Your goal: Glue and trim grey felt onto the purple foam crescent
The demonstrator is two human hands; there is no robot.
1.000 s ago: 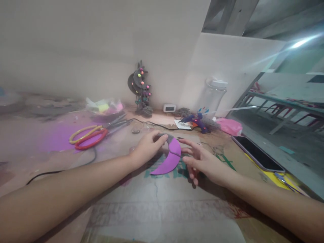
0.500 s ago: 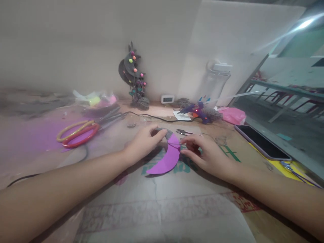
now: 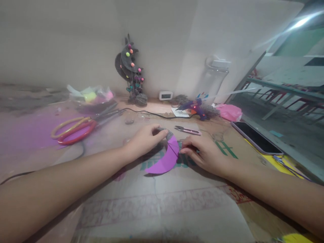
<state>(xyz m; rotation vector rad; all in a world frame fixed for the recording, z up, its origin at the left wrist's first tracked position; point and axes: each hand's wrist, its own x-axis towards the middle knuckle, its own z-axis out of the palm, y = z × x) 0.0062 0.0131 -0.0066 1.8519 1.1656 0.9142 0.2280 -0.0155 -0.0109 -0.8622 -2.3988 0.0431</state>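
Note:
A purple crescent moon cutout is held over the work surface, its upper tip wrapped in grey yarn. My left hand pinches that wrapped tip between thumb and fingers. A strand of the yarn crosses the crescent's middle and runs toward my right hand. The fingers of my right hand are closed together beside the crescent's outer curve, gripping the strand. Just behind that hand lies a pair of thread snips.
Large scissors lie at left, near a plastic bag of pompoms. At the back stand a decorated grey moon ornament, a small digital clock and a glue gun with its cord. A phone rests at right.
My right hand has closed its fingers more and moved slightly down beside the crescent, and the yarn strand now slants across it. My left hand keeps its pinch. The view has shifted slightly.

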